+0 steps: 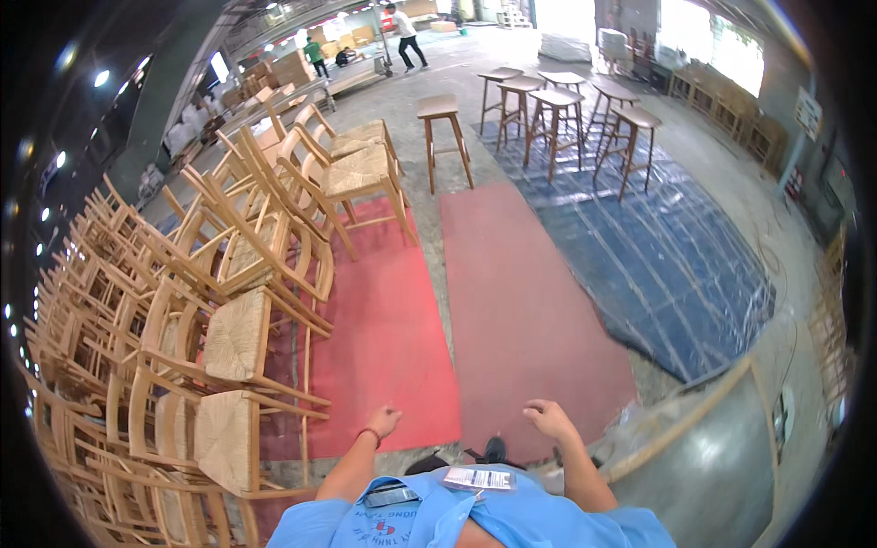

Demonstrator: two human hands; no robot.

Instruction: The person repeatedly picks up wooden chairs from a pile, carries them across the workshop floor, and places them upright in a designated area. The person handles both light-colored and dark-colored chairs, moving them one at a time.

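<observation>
Left hand: Hanging over the near end of a bright red mat, the person's left hand (381,421), with a dark band (370,436) at the wrist, is empty, its fingers loosely bent.
Right hand: The right hand (551,419) hangs over the near part of a dull red mat (521,301), also empty, fingers slack and partly curled.
Nearest chair: A wooden chair with a woven seat (227,440) lies tipped to the left of the left hand, apart from it, legs pointing right.
Next chair: Just beyond it, a second tipped chair (239,335) rests in the same pose, farther from the fingers.
Chair pile: Many more wooden frames (100,301) crowd the left side, tangled together.
Upright chairs: Farther off, woven-seat chairs (361,173) stand at the far end of the bright red mat (393,338), well apart from both hands.
Stools: A lone wooden stool (438,107) stands beyond the dull red mat; six others (637,117) cluster to its right, on and around a blue tarp (676,274).
Wearer: A blue shirt (411,516) with a clear badge (480,479) fills the near edge, a dark shoe (495,447) showing beyond it.
Background: Two people, one in a white top (403,26), one in a green top (313,52), stand far to the left.
</observation>
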